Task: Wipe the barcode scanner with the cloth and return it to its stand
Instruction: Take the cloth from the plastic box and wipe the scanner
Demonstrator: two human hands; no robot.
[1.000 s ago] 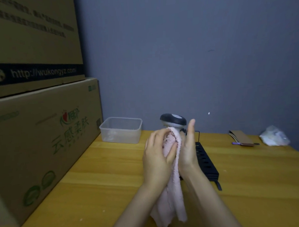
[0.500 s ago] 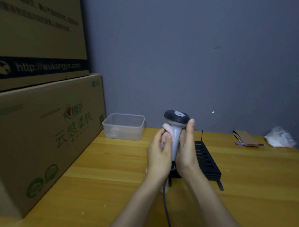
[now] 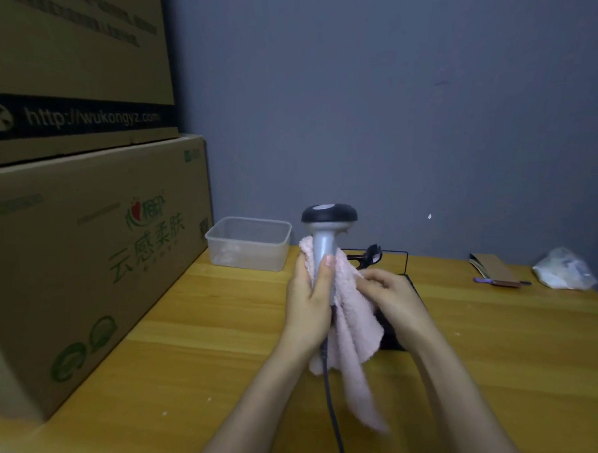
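Scanner (image 3: pixel 323 245) upright in our left hand (image 3: pixel 309 303), fist wrapped round grip; right hand (image 3: pixel 393 296) pinching pink cloth (image 3: pixel 353 330). Box (image 3: pixel 73 113) reads "http://wukongyz.com".

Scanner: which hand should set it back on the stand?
Left. The left hand grips the scanner handle upright, just in front of the stand. The right hand only pinches the pink cloth.

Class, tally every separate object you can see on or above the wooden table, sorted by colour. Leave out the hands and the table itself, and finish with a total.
Brown: 3, two stacked cardboard boxes and a flat card item
Clear or white: 2, plastic tub, crumpled bag
Pink: 1, cloth
Grey and black: 1, barcode scanner
Black: 1, stand
Total: 8
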